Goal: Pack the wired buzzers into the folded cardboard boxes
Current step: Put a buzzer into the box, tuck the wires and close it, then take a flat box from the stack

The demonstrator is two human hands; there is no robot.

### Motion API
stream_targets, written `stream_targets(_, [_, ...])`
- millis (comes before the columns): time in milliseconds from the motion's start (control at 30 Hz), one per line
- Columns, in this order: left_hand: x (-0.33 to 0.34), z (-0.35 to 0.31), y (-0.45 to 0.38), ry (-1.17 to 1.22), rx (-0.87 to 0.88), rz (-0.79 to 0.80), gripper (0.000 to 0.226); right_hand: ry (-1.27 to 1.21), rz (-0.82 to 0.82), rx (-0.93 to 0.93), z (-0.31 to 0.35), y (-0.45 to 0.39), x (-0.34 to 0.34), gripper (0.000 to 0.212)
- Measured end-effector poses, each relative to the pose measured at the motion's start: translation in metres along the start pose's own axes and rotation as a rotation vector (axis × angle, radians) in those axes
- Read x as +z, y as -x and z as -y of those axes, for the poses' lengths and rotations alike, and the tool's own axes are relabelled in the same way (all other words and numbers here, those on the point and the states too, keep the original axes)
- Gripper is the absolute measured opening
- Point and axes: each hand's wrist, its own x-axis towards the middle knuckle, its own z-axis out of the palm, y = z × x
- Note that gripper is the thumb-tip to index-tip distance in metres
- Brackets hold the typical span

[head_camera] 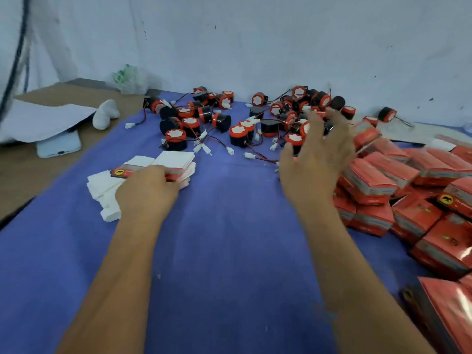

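a: starting left of the blue cloth (224, 226), what's there?
b: a bare brown bench (15, 175) edge with a pale phone (60, 146) lying flat, half under a sheet of white paper (38, 118). a small white lumpy object (104, 114) sits just beside the cloth's far left corner, and a clear bag with green print (126, 77) leans on the wall behind it.

a: and on the cloth itself?
b: at its left part lies a stack of flat, unfolded cartons (163, 164), white sides up, red printed edges showing. the left hand (148, 187) rests on that stack, fingers curled over its near edge; whether it grips one carton or only presses, i cannot tell.

a: where are the wired buzzers?
b: along the cloth's far edge, against the wall: a loose heap of wired buzzers (237, 118), black round bodies with red rims and white faces, thin red and black leads ending in white plugs. some stand upright, some lie tipped.

a: the other hand?
b: the right hand (314, 159) is raised over the right end of that heap, fingers spread and straight, blurred, holding nothing i can see.

a: and the cloth's right side?
b: a pile of closed red cardboard boxes (408, 195) stacked unevenly, one showing a yellow animal emblem, reaching the frame's right edge.
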Motion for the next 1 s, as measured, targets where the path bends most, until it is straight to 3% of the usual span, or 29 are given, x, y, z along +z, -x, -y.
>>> stream_targets(33, [-0.003,-0.002,0.001,-0.001,0.011,-0.02,0.026,-0.086,0.126,-0.05,0.011,0.011,0.01,0.048])
stream_targets(100, [-0.01,-0.001,0.002,0.096,0.015,-0.037,0.041,-0.361,0.54,-0.058,0.043,0.039,0.03,0.04])
stream_targets(167, [-0.016,0.005,-0.001,0.403,-0.018,-0.018,0.046,-0.5,0.756,-0.072,0.07,0.067,0.048,0.04])
stream_targets(233, [-0.02,0.016,-0.007,0.784,-0.048,0.025,0.023,-0.474,0.756,-0.199,0.076,0.081,0.065,0.044])
stream_targets(267, [-0.021,0.023,-0.009,0.803,-0.013,0.053,0.013,-0.433,0.754,-0.262,0.077,0.081,0.069,0.045])
stream_targets(367, [-0.01,0.038,-0.009,0.54,0.182,0.124,0.026,-0.374,0.817,-0.361,0.075,0.076,0.076,0.045])
stream_targets(433, [-0.001,0.044,-0.007,0.45,0.242,0.042,0.027,-0.384,0.878,-0.354,0.072,0.07,0.074,0.038])
stream_targets(567, [0.005,0.054,-0.008,0.422,0.188,-0.171,0.018,-0.316,0.991,-0.38,0.068,0.056,0.066,0.026])
stream_targets(667, [0.009,0.057,-0.009,0.429,0.136,-0.191,0.016,-0.186,1.011,-0.445,0.071,0.05,0.061,0.021])
stream_targets(833, [0.01,0.063,-0.013,0.644,-0.061,-0.153,0.02,-0.071,0.958,-0.574,0.077,0.048,0.055,0.056])
stream_targets(1000, [0.011,0.071,-0.014,0.708,-0.087,-0.187,0.025,-0.044,0.942,-0.594,0.072,0.046,0.056,0.045])
